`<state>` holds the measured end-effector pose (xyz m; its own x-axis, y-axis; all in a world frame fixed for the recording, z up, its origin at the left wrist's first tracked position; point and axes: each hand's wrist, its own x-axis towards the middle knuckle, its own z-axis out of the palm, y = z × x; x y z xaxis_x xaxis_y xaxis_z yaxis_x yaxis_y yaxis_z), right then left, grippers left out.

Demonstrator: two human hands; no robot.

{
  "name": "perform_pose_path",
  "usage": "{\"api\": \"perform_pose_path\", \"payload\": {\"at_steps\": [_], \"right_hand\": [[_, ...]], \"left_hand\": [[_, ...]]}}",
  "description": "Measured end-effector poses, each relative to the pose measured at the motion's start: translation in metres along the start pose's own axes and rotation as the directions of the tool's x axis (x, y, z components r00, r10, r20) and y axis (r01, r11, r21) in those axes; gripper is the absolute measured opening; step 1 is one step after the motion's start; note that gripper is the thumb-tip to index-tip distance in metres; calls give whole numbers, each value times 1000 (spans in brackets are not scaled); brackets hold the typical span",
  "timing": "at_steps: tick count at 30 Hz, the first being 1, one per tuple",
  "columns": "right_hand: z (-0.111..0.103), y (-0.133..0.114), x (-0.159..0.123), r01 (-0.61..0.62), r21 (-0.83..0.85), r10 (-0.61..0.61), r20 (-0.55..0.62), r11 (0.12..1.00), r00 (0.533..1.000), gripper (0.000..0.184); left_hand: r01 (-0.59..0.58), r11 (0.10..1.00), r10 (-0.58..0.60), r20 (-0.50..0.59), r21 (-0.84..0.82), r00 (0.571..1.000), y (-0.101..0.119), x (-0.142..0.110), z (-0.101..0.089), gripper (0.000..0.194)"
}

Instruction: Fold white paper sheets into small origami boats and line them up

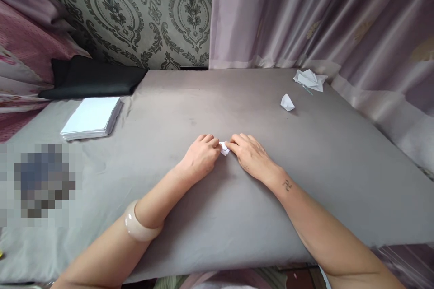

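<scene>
A small folded piece of white paper [224, 149] lies on the grey cloth in the middle, between my two hands. My left hand [203, 153] has its fingers curled in and closed on the paper's left side. From the other side, my right hand [251, 153] pinches the right edge, its thumb and bent fingers close together. Only the middle and lower tip of the paper show; the fingers cover the rest.
A stack of white paper [91, 117] sits at the left, by a black cloth [98, 76]. A folded white paper piece [287, 103] stands at the right. Behind it lies a pile of folded papers [309, 79] with a thin greenish stick [308, 90]. Curtains [271, 13] border the table [203, 108].
</scene>
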<state>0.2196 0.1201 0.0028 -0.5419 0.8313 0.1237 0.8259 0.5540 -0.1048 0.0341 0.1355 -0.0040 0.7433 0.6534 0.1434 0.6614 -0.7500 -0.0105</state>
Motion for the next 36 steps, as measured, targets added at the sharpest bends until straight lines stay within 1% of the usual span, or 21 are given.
{"api": "perform_pose_path", "payload": {"at_steps": [2, 4, 6, 8, 10, 12, 14, 16, 19, 21, 25, 28, 30, 31, 34, 36], "right_hand": [[-2, -2, -1, -12, 11, 12, 15, 1000, 1000, 33], [-2, -3, -1, -39, 34, 38, 13, 999, 999, 37], [-1, -3, -1, -60, 71, 59, 6, 996, 998, 39], [2, -1, -1, -68, 116, 69, -2, 991, 998, 38], [5, 3, -1, -70, 166, 75, -21, 984, 997, 36], [9, 5, -1, -88, 228, 100, -42, 970, 994, 35], [12, 7, 0, -117, 295, 140, -60, 948, 988, 33], [15, 8, 2, -142, 363, 182, -77, 921, 980, 27], [20, 9, 7, -186, 451, 254, -95, 873, 963, 17], [23, 11, 10, -205, 483, 286, -99, 851, 953, 16], [27, 13, 13, -152, 517, 259, -139, 842, 956, 19], [29, 13, 14, -113, 548, 248, -180, 829, 952, 18], [29, 12, 14, -123, 594, 284, -186, 795, 941, 17], [29, 12, 15, -136, 629, 307, -172, 765, 936, 17], [28, 12, 16, -181, 765, 354, -65, 618, 933, 19], [25, 11, 17, -195, 845, 354, 6, 499, 935, 21]], "left_hand": [[32, 996, -34, 19, 84, 999, 17, -1, -2, 23], [97, 982, -102, 26, 164, 994, 30, -2, -4, 26], [122, 979, -133, 54, 164, 990, 34, -4, -5, 26], [133, 988, -139, 76, 78, 987, 27, -5, -5, 25], [147, 987, -143, 62, -63, 988, 13, -7, -5, 28], [171, 960, -168, 34, -220, 985, -1, -9, -4, 33], [171, 929, -176, 16, -328, 984, -11, -10, -3, 35], [182, 908, -192, 11, -378, 981, -14, -11, -3, 34], [225, 879, -246, 5, -421, 969, -13, -10, -1, 33], [250, 849, -283, -2, -466, 959, -11, -9, 0, 31], [309, 772, -369, 3, -556, 929, -12, -7, 4, 22], [357, 700, -450, 5, -619, 893, -13, -4, 5, 16], [384, 615, -493, 45, -688, 869, -15, -2, 5, 20], [396, 559, -500, 85, -728, 862, -16, -1, 5, 22], [404, 367, -467, 210, -838, 859, -19, -1, 5, 28], [378, 260, -437, 241, -889, 867, -21, -2, 4, 32]]}}
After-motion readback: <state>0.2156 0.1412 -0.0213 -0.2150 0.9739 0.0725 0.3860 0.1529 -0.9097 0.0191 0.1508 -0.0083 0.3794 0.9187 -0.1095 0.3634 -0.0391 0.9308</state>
